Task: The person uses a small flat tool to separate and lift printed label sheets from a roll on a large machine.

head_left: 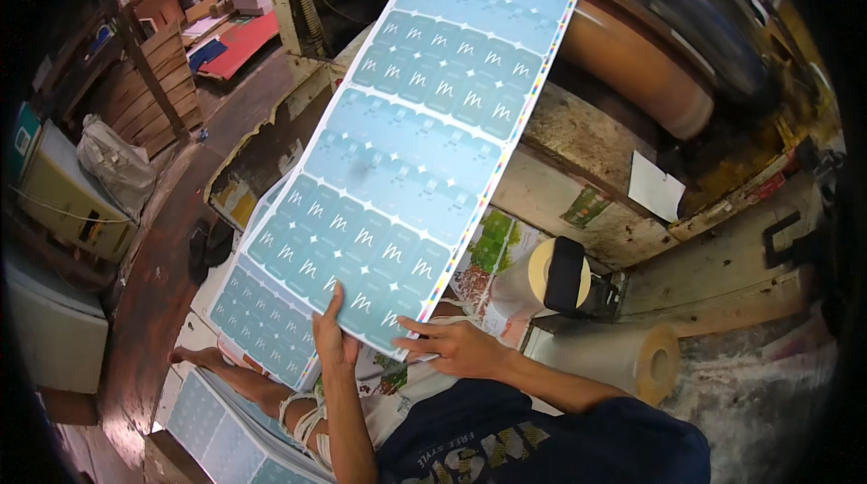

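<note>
A long printed sheet [397, 159], with rows of teal and pale blue rounded panels and a strip of colour marks down its right edge, slopes from the machine rollers toward me. My left hand [336, 337] grips its near edge, thumb on top and the other fingers hidden beneath. At the near right corner, my right hand [456, 347] pinches the sheet, its fingers partly over the printed face. The far end of the sheet lies against a dark shiny roller [713, 14]. Below and left, a stack of similar printed sheets [262, 317] lies partly covered.
Brown rollers [632, 69] span the machine ahead. To the right are a clear film roll [623, 362] and another roll [524, 281] with a black phone-like object [566, 274] on its end. More printed sheets [217, 421] are stacked lower left. Dark sandals [210, 247] lie on the floor.
</note>
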A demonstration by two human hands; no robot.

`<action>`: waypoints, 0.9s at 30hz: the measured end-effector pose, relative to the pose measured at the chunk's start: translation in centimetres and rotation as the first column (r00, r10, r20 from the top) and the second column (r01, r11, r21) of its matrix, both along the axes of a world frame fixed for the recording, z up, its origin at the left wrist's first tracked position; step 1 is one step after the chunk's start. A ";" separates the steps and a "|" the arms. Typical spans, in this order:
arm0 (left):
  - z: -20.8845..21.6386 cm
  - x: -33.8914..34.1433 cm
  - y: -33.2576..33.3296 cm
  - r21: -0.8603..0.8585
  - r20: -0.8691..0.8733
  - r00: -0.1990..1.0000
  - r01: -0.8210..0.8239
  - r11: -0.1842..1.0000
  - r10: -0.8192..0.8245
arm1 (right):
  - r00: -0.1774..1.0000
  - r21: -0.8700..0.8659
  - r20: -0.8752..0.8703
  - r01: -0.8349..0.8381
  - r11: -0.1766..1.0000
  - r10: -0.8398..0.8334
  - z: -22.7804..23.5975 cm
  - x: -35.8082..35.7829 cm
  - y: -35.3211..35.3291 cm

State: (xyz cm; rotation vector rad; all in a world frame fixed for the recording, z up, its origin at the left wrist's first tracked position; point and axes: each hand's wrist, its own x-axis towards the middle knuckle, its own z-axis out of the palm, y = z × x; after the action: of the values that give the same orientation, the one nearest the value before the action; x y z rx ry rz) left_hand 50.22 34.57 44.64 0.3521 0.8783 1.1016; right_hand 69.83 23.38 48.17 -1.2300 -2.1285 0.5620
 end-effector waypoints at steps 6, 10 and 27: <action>-0.1 -2.2 -4.8 0.098 -0.264 0.947 -0.160 0.982 0.181 | 0.540 -0.383 -0.265 0.701 0.601 -0.799 -1.0 15.0 -4.2; -0.3 -2.7 -5.6 0.111 -0.273 0.932 -0.216 0.970 0.239 | 0.064 -0.153 0.096 0.987 0.049 -0.993 -3.6 26.7 -4.6; -1.0 -0.6 -5.8 -0.033 -0.388 0.873 -0.334 0.942 0.296 | 0.110 -0.500 0.065 0.864 0.063 -0.992 -4.9 40.5 0.4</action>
State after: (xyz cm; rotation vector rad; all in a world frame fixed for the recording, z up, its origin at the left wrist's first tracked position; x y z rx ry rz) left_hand 49.60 28.77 43.67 0.3518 1.3680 1.3081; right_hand 110.35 23.80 43.22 -2.2700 -0.4621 0.4979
